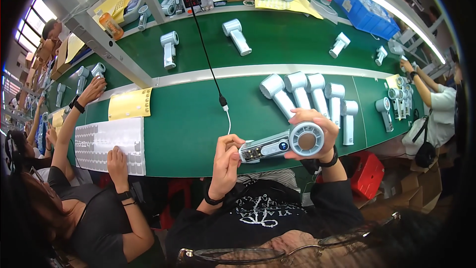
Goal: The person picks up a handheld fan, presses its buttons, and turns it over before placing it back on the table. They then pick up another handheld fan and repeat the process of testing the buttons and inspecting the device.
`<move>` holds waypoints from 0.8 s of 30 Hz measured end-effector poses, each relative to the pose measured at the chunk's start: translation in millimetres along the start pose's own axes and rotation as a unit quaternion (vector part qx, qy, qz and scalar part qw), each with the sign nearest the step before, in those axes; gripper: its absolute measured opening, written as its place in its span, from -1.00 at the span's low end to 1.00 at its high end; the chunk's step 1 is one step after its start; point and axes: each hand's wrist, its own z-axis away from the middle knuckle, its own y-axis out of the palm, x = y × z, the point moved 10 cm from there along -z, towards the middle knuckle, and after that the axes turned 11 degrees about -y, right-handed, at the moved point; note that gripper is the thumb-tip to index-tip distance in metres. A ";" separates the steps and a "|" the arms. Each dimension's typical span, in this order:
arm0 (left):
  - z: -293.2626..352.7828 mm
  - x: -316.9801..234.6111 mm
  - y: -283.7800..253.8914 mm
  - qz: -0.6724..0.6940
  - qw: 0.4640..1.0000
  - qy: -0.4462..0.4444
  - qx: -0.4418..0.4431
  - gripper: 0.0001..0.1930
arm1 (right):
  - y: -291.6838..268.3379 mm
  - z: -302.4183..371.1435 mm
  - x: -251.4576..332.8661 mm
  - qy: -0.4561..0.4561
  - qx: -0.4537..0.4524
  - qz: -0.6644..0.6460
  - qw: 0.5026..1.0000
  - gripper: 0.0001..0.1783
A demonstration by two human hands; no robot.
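Note:
A pale grey-blue handheld fan (267, 146) is held level above the near edge of the green bench. Its round grille faces up, a small display is lit, and bare circuitry shows toward the end of its handle. My right hand (322, 134) is wrapped around the fan's head. At the handle's end my left hand (226, 161) is closed, thumb and fingers pressed together. A white cable (228, 120) on a black hanging lead runs down to those fingers; its plug is hidden. Several similar fans (317, 89) lie in a row just beyond my right hand.
Behind a metal rail, a green belt (287, 39) carries spaced-out fans. To my left, a co-worker's hand (117, 166) rests on a white sheet (134, 139) beside a yellow sheet (130, 103). A blue bin (367, 15) stands far right; a red crate (367, 174) sits below the bench.

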 end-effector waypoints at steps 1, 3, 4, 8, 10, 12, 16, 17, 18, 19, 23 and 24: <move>0.9 -3.2 -1.4 -0.006 1.000 0.026 -0.014 -0.55 | -0.7 -1.5 3.4 -0.005 -0.008 0.009 1.000 -0.08; 3.6 -8.1 -10.0 -0.017 0.998 0.056 -0.033 -0.56 | -6.9 -18.0 29.6 -0.057 -0.031 0.080 0.995 -0.16; 4.5 1.2 -30.0 0.001 0.996 0.033 -0.081 -0.57 | -37.7 0.1 25.1 0.029 -0.179 0.083 0.980 -0.17; 7.0 0.8 -66.7 0.012 0.987 0.004 -0.159 -0.58 | -118.3 -8.8 14.6 0.023 -0.380 -0.644 0.664 -0.06; 10.0 -1.1 -67.4 -0.040 0.989 0.017 -0.144 -0.59 | -137.4 7.5 25.6 0.022 -0.356 -0.590 0.724 -0.07; 12.7 -1.4 -69.3 -0.067 0.983 0.018 -0.168 -0.60 | -162.5 21.4 39.9 0.016 -0.306 -0.452 0.838 -0.07; 8.8 1.2 -62.4 -0.130 0.972 0.027 -0.193 -0.63 | -205.0 30.0 48.1 -0.001 -0.181 -0.113 0.977 -0.08; 2.3 1.5 -52.5 -0.141 0.974 0.040 -0.171 -0.64 | -199.6 21.4 62.3 0.000 -0.181 -0.092 0.979 -0.08; -1.1 0.1 -50.0 -0.161 0.971 0.053 -0.167 -0.65 | -173.8 1.8 54.3 0.002 -0.214 -0.250 0.944 -0.07; -4.8 0.2 -49.4 -0.161 0.971 0.058 -0.166 -0.65 | -146.5 -18.5 46.7 0.003 -0.241 -0.400 0.884 -0.05; -0.5 10.2 -55.8 -0.109 0.982 0.030 -0.154 -0.68 | -149.3 -14.9 23.8 0.032 -0.184 -0.323 0.928 0.02; -0.3 8.7 -56.2 -0.108 0.983 0.029 -0.147 -0.68 | -155.5 -9.1 22.3 0.041 -0.150 -0.195 0.968 0.05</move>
